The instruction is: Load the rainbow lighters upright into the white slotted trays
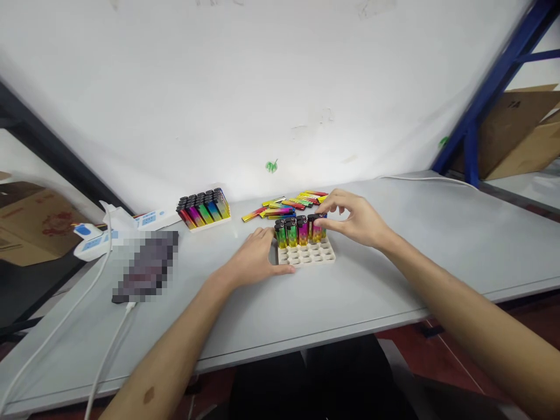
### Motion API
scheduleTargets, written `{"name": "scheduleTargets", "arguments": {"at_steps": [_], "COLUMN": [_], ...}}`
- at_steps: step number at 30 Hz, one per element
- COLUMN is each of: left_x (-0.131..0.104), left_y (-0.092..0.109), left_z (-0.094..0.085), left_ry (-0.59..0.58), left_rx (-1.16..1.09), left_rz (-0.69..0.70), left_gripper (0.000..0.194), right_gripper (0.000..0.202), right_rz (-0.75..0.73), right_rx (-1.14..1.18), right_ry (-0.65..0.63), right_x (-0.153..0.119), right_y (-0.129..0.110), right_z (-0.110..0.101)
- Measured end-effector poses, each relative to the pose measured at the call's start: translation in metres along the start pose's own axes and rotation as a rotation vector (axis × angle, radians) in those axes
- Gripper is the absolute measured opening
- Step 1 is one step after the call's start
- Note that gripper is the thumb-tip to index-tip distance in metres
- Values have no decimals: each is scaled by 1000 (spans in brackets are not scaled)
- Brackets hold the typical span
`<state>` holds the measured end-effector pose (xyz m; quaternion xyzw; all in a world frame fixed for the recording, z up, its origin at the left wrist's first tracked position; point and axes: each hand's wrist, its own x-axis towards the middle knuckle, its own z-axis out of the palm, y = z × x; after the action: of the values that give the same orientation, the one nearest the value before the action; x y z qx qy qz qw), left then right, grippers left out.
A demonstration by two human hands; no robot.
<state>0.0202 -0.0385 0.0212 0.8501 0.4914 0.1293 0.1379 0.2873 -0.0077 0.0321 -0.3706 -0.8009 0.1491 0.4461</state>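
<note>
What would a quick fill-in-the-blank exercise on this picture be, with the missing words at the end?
1. The left hand is at the near tray, on its ____ side as the wearer sees it.
2. The right hand is at lighters standing in that tray; their tops are coloured ____.
3. The loose colourful pieces lie between the near tray and the white ____.
4. The far tray holds ____ lighters than the near one.
Missing words: left; black; wall; more.

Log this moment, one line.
left hand: at left side of front tray | right hand: at top of magenta-yellow lighter | front tray: partly filled | back tray: holds lighters
</note>
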Motion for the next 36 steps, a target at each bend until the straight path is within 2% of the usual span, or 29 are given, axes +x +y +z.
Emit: {"name": "scheduleTargets", "arguments": {"at_steps": [8, 15, 36], "left_x": [1, 1, 1], "left_y": [0, -1, -2], "left_z": [0, 1, 2], "left_ry": [-22, -23, -15], "left_rx": [12, 21, 18], "left_rz": [-7, -26, -36], "left_gripper": [85, 84, 81], "right_gripper": [20, 19, 17], "right_rz": [-69, -58, -69], "right_rx": [49, -12, 45], "right_ry": [-5, 38, 23], "right_x": [-1, -1, -2], "right_y": [5, 8, 7], "right_z": [5, 8, 11]}}
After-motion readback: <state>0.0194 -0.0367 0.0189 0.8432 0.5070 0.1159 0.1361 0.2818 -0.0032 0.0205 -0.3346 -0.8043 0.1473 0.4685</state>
